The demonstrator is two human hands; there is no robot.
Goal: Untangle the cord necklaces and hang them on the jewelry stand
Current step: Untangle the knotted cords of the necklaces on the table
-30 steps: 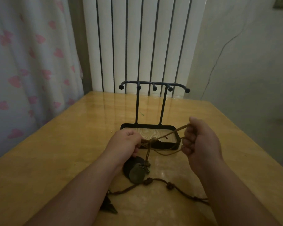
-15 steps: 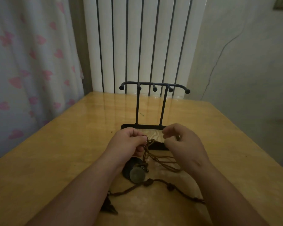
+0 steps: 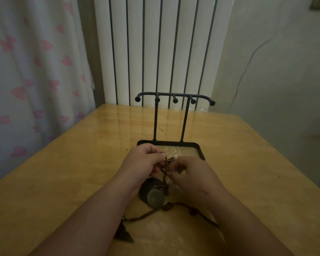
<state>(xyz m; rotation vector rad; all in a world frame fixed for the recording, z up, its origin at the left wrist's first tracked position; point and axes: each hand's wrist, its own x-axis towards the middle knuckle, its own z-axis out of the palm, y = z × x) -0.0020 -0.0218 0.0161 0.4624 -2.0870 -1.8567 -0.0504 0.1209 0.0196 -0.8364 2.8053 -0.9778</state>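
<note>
A knot of brown cord necklaces (image 3: 166,166) is held just above the table between both hands. My left hand (image 3: 142,164) pinches the knot from the left, and my right hand (image 3: 188,176) pinches the cords from the right. Round dark pendants (image 3: 154,197) hang under the knot and rest on the wood. A darker cord (image 3: 174,206) with knots trails across the table to a dark pendant (image 3: 124,235) at the lower left. The black jewelry stand (image 3: 174,115) is just behind my hands, its hooks bare.
The wooden table (image 3: 63,182) runs to a white radiator (image 3: 161,48) at the back. A curtain with pink hearts (image 3: 31,71) hangs on the left and a plain wall is on the right. A tiny bead (image 3: 126,149) lies left of the stand's tray.
My right hand let the taut cord slacken and came in from the right to meet my left hand at the knot. My left hand stayed in place.
</note>
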